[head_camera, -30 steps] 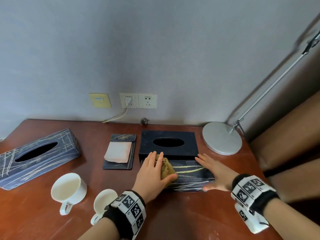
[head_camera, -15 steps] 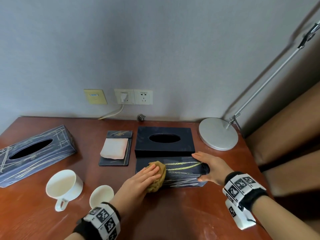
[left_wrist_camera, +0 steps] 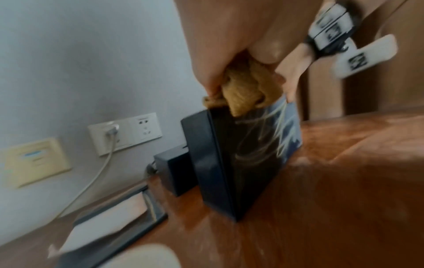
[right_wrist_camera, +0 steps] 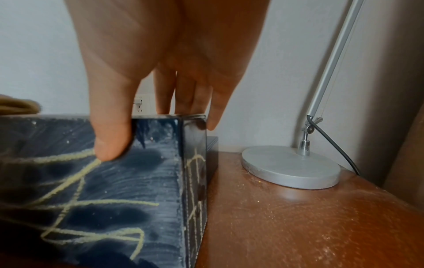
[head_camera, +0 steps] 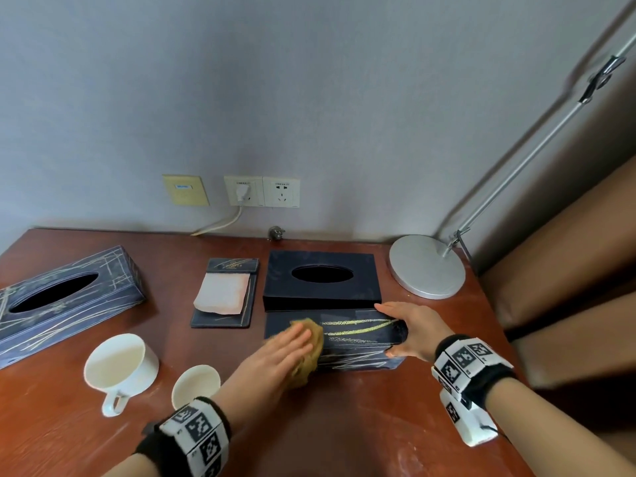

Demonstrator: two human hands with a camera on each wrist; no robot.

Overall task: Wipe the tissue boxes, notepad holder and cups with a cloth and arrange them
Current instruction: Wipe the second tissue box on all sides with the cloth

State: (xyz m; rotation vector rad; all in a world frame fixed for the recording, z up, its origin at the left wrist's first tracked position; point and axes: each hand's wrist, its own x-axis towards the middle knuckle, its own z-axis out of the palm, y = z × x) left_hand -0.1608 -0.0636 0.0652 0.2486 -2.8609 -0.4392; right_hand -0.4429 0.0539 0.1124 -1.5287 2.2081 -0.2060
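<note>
- The tissue box (right_wrist_camera: 142, 185) under my thumb looks glossy and dark, crossed by raised, grainy yellow lines.
- My cloth (left_wrist_camera: 243, 90) is a nubby, matt ochre fabric.
- The table (right_wrist_camera: 298, 217) looks like reddish polished wood, dusty and finely scratched.
- The lamp base (right_wrist_camera: 289, 168) is matt, brushed-looking silver metal.
- The cups (head_camera: 120, 366) look smooth, white and ceramic.
- The notepad (head_camera: 222, 292) is pale paper.

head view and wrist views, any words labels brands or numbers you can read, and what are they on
No text is legible in any view.
Yellow wall plate: a small blue label, too blurred to read.
Wall sockets: tiny print along the top edges, too small to read.
Notepad holder: a gold mark on its top flap, not legible.
Wristbands: black-and-white square code markers only, no words.
Tissue box: scribbled yellow lines, no lettering.
</note>
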